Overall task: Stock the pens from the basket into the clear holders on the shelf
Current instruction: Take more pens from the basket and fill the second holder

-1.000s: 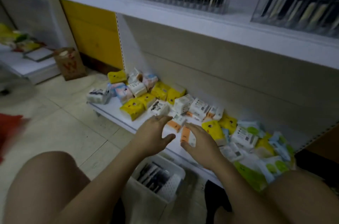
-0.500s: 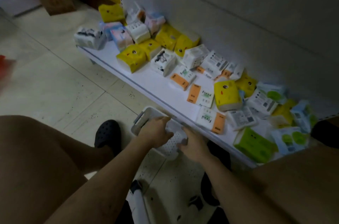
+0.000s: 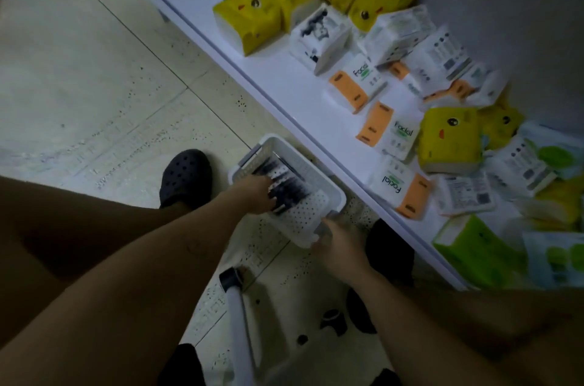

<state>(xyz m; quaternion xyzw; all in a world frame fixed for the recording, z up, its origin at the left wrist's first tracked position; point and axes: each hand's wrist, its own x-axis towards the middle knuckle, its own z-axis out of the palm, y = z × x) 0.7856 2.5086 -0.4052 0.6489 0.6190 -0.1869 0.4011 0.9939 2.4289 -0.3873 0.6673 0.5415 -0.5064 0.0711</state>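
Observation:
A white perforated basket (image 3: 331, 192) sits on the tiled floor against the low shelf's front edge. Several dark pens (image 3: 289, 184) lie in its far half. My left hand (image 3: 252, 196) reaches into the basket, its fingers curled onto the near ends of the pens. At the basket's near end, my right hand (image 3: 338, 248) grips the rim. The clear holders are out of view.
The low white shelf (image 3: 284, 82) on the right carries several yellow, white, orange and green tissue packs (image 3: 448, 139). My dark clog (image 3: 186, 177) stands left of the basket. A white tube with a black cap (image 3: 240, 322) lies between my legs.
My view has dropped from the upper shelf to the floor. Both hands came down from the tissue packs to the basket; the left now lies on the pens.

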